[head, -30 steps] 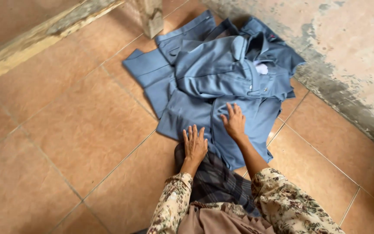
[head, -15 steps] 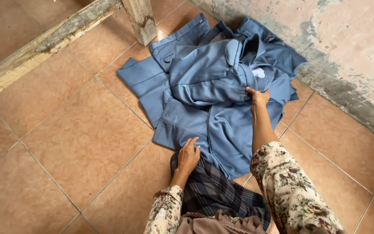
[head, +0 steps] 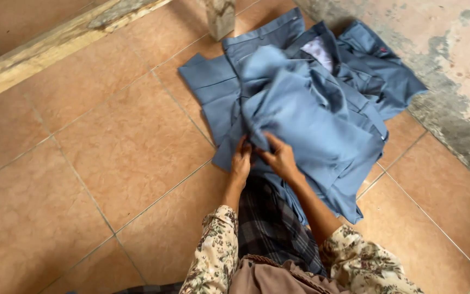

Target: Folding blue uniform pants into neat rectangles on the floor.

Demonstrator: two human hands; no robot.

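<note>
Lying rumpled on the tiled floor (head: 110, 158), beside the stained wall (head: 464, 71): blue garment (head: 311, 114). Left hand (head: 241, 163) and right hand (head: 281, 158) both pinching its near fold, side by side, almost touching. Resting beneath the forearms: dark plaid cloth (head: 270, 228).

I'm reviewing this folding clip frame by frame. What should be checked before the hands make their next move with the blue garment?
1. Left hand on the blue garment edge: ok, grip closed on cloth.
2. Right hand on the same edge: ok, beside the left.
3. Garment lying flat: not ok, bunched and creased in the middle.
4. Cloth clear of the wooden post: cannot tell, the waistband lies close to it.
5. Tiled floor clean under the cloth: cannot tell.
</note>
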